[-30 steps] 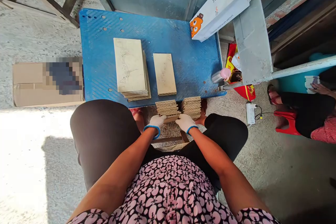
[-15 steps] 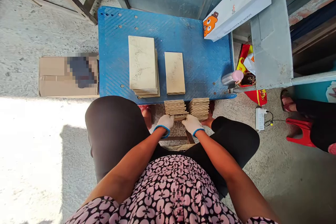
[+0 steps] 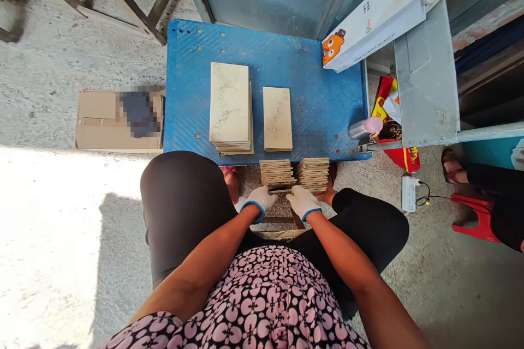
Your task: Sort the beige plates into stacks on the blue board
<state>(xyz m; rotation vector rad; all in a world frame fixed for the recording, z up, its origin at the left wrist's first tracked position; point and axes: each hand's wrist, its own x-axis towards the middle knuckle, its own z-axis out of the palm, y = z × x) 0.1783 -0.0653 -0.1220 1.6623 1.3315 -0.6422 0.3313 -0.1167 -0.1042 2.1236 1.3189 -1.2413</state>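
Note:
Both of my hands wear white knit gloves with blue cuffs. My left hand (image 3: 262,198) pinches one end of a thin rectangular board (image 3: 280,191), and my right hand (image 3: 302,201) pinches the other. The held piece is seen almost edge-on, with a dark gap behind it. It is at the near end of a row of stacked boards (image 3: 277,170) below the table edge. Just right of that, a second row of boards (image 3: 313,172) stands close to my right hand. My fingertips are partly hidden.
A blue table (image 3: 188,103) carries a tall stack of cream boards (image 3: 230,103), a smaller stack (image 3: 277,120), a white paper bag (image 3: 376,16) and a pink-lidded flask (image 3: 362,129). Cardboard (image 3: 96,120) lies left; a power strip (image 3: 408,193) and a person's foot (image 3: 453,166) are right.
The view has shifted, so everything appears slightly right and lower. Both hands keep hold of the board, and a dark gap now shows more clearly behind it.

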